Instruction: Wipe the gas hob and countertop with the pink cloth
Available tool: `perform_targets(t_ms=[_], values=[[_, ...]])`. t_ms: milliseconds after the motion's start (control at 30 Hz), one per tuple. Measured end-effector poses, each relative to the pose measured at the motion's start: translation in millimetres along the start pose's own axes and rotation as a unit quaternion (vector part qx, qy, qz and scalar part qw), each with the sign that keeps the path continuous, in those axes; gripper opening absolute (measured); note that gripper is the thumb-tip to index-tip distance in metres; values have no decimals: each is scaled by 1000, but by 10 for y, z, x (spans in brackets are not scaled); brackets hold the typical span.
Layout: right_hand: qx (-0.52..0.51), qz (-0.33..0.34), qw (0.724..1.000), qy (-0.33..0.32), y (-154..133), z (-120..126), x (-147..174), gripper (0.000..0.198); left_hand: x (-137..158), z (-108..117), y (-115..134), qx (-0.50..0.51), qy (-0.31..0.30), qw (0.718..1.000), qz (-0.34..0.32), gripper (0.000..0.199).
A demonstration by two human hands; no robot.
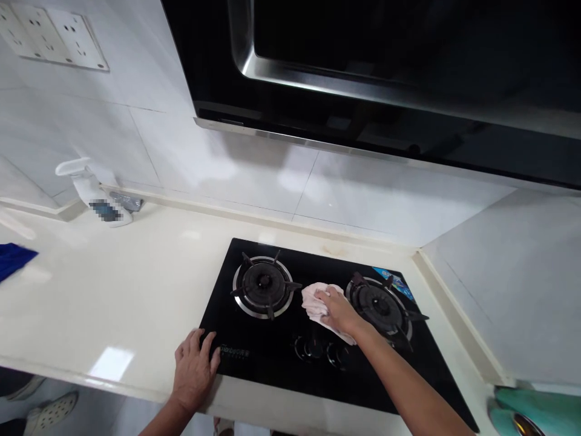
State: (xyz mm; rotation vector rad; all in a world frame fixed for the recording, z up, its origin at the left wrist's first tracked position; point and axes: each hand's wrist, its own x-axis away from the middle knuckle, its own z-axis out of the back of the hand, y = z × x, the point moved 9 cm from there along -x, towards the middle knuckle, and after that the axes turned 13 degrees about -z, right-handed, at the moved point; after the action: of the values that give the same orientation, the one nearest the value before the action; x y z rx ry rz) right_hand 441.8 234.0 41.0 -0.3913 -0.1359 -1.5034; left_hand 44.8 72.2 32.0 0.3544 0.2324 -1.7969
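Note:
A black glass gas stove [272, 369] is set into the pale countertop. My right hand [339, 310] presses a light pink cloth [313, 301] onto the glass between the left burner [264, 284] and the right burner [379, 306]. Its fingers are bent over the cloth, which spreads out beneath the palm. Just in front of the cloth are two control knobs [314, 348]. My left hand [195, 366] rests at the stove's front left corner, fingers spread, fingertips on the glass edge, holding nothing.
Overhead hangs a black range hood [363, 115]. A white spray bottle [84, 184] stands at the back left, beside a grey packet [127, 201]. Blue cloth [16, 259] lies at the far left. A green object [540, 409] is at the lower right. Another person's shoe [54, 415] shows below.

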Motion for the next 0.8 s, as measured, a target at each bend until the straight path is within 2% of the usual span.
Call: perform_targets(t_ms=[133, 400, 600, 700, 800], values=[[-4, 40, 999, -17, -249, -72, 182, 57, -15, 4, 33, -6, -12, 1000, -1, 36], [-29, 157, 986, -58, -946, -177, 480, 46, -36, 24, 49, 29, -27, 999, 12, 37], [-7, 184, 981, -54, -1422, -343, 839, 37, -29, -1, 29, 49, -34, 998, 16, 37], [-15, 204, 978, -44, -1693, -414, 1050, 38, -34, 14, 16, 52, -25, 998, 15, 37], [-51, 195, 978, -51, -1876, -533, 1264, 44, -45, 19, 2, 63, -26, 998, 17, 37]])
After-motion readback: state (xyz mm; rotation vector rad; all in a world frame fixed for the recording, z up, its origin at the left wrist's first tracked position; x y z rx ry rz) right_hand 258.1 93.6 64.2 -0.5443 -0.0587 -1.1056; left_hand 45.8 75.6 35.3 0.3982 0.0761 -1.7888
